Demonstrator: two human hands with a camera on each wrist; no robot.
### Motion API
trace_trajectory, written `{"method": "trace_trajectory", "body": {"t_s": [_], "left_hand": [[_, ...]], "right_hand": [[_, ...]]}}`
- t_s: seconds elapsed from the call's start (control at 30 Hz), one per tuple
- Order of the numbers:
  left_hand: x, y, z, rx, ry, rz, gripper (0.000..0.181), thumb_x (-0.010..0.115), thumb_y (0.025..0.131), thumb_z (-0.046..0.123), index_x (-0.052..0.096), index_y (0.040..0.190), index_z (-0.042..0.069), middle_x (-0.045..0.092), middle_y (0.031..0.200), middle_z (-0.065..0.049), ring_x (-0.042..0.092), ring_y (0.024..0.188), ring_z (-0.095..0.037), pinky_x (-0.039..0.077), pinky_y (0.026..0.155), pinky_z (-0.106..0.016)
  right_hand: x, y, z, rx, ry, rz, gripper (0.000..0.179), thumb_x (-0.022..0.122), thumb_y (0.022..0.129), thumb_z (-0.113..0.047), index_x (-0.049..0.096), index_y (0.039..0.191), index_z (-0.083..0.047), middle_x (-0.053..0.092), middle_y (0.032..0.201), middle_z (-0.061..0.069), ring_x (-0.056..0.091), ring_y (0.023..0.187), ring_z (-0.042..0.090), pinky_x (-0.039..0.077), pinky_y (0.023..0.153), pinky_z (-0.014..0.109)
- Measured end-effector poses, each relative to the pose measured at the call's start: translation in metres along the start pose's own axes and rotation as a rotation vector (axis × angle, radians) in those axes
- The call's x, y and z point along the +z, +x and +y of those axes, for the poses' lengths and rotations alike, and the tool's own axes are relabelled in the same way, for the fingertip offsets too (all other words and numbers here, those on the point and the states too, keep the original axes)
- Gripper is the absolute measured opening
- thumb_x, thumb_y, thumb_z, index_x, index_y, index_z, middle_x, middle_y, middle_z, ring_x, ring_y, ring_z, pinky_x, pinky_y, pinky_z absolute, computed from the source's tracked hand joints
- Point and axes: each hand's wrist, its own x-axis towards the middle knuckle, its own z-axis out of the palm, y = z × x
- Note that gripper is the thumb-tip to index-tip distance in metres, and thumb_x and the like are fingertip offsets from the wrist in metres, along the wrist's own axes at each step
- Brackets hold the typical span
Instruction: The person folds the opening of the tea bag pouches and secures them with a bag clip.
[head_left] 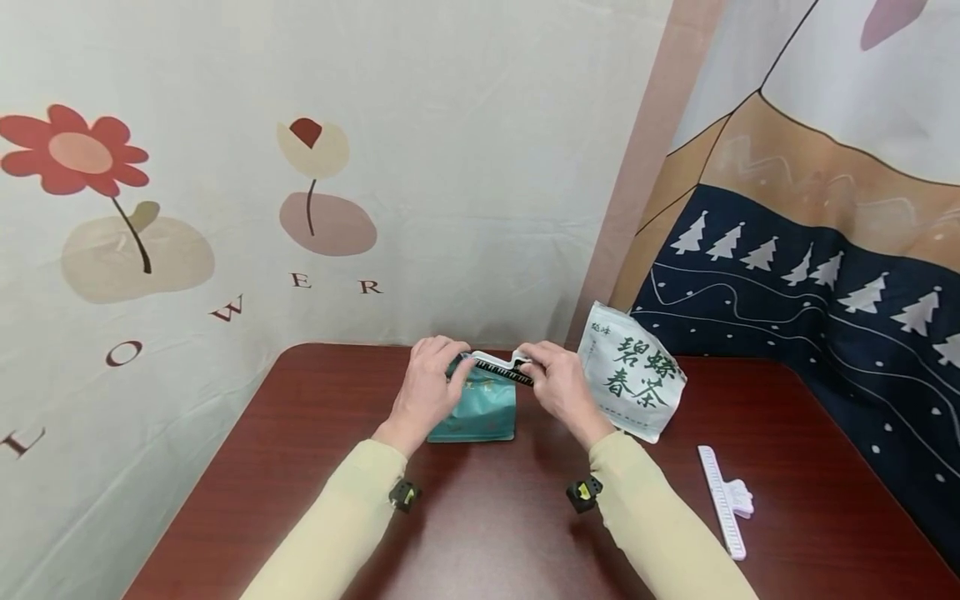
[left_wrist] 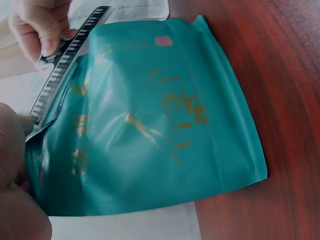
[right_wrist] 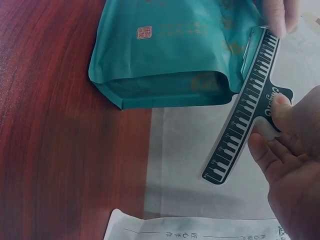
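A teal tea bag (left_wrist: 150,115) with gold lettering stands upright at the table's far side. My left hand (head_left: 431,383) grips its left top corner, with the thumb near one end of a long bag clip. That clip (right_wrist: 243,107), black with a piano-key pattern, runs along the bag's top edge, and its other end sticks out past the bag's side. My right hand (head_left: 558,383) pinches the clip's handle between thumb and fingers, as the right wrist view (right_wrist: 295,142) shows.
Right of the hands, a white tea bag (head_left: 630,375) with dark green characters leans against the wall cloth. A white clip (head_left: 723,500) with a shell-like handle lies on the right part of the reddish-brown table (head_left: 495,533). Behind the table hangs a printed cloth (head_left: 480,167).
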Motion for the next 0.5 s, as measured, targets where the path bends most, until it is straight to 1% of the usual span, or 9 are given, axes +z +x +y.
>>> {"method": "trace_trajectory", "body": {"t_s": [0.07, 0.13, 0.37, 0.5], "left_hand": [[-0.0006, 0.0012, -0.0003, -0.003, -0.021, 0.002, 0.006, 0.071, 0.097, 0.006, 0.072, 0.1, 0.002, 0.068, 0.093, -0.011, 0.061, 0.09, -0.031, 0.047, 0.095, -0.049], [-0.0004, 0.0015, -0.001, -0.005, -0.025, 0.012, 0.004, 0.067, 0.098, 0.003, 0.071, 0.099, 0.002, 0.069, 0.093, -0.01, 0.062, 0.09, -0.031, 0.047, 0.094, -0.049], [0.0002, 0.0011, -0.0006, 0.0, -0.031, 0.047, 0.007, 0.069, 0.095, -0.002, 0.071, 0.094, 0.004, 0.07, 0.089, -0.009, 0.063, 0.088, -0.031, 0.048, 0.095, -0.048], [-0.0001, 0.001, -0.0005, 0.011, -0.04, 0.059, 0.006, 0.071, 0.094, -0.002, 0.073, 0.092, 0.004, 0.071, 0.088, -0.009, 0.064, 0.088, -0.03, 0.049, 0.095, -0.047]], "right_hand": [[-0.0004, 0.0001, 0.0002, -0.002, 0.008, 0.009, 0.018, 0.077, 0.087, 0.003, 0.078, 0.105, -0.002, 0.075, 0.095, 0.011, 0.073, 0.085, 0.028, 0.059, 0.075, 0.044], [-0.0006, -0.0004, 0.0003, -0.002, 0.008, 0.01, 0.017, 0.077, 0.088, 0.002, 0.078, 0.104, -0.003, 0.074, 0.095, 0.011, 0.073, 0.084, 0.027, 0.059, 0.074, 0.043], [-0.0002, -0.001, -0.0022, 0.021, 0.018, -0.003, 0.016, 0.076, 0.089, 0.0, 0.078, 0.105, -0.003, 0.075, 0.096, 0.01, 0.073, 0.084, 0.027, 0.058, 0.074, 0.042], [0.0016, -0.0008, -0.0036, 0.007, 0.01, 0.012, 0.018, 0.077, 0.087, 0.001, 0.078, 0.105, -0.003, 0.075, 0.095, 0.01, 0.073, 0.084, 0.027, 0.058, 0.074, 0.043]]}}
